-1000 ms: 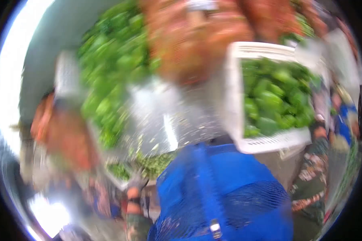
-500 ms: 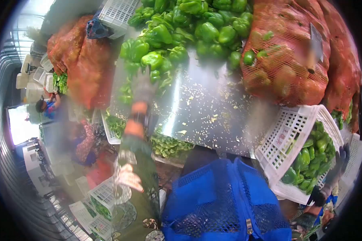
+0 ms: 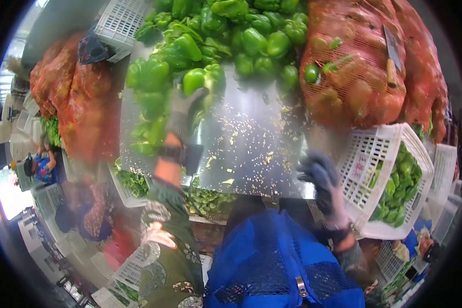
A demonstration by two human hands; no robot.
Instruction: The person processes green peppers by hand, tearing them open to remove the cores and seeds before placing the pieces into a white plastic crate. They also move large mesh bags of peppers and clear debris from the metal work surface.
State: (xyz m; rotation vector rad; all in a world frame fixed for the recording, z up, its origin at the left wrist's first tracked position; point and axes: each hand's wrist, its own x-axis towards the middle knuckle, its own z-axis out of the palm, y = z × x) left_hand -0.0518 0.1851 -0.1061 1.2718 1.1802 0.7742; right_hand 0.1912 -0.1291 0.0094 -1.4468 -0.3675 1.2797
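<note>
The right hand [image 3: 321, 179] has come away from the far side of the white crate [image 3: 357, 164]. Now it is up over the near edge of the shiny worktop [image 3: 251, 133], between the crate and the blue bag [image 3: 262, 241]. That puts both hands near the worktop. Its grip is loose and part open, with bent fingers, and I see nothing in it.

The left hand [image 3: 182, 108] is still at the green peppers. Its fingers are right by one shiny pepper [image 3: 194, 81], and its thumb sticks out to the side. The fingertips are hard to see, so I can't tell if the grip has hold of that pepper.

The big heap of green peppers [image 3: 254, 41] sits at the far side of the worktop, and some come down the left side. Little pale bits are all over the metal.

The white crate leans over and has lots of green peppers in it. A smaller crate [image 3: 133, 197] on the left has leafy greens [image 3: 131, 179]. A red net bag [image 3: 354, 97] is full of lumpy things, and a knife [image 3: 391, 59] with a wooden handle lies on it. Another white basket [image 3: 123, 23] is at the back left, near a dark blue cloth [image 3: 91, 49].
</note>
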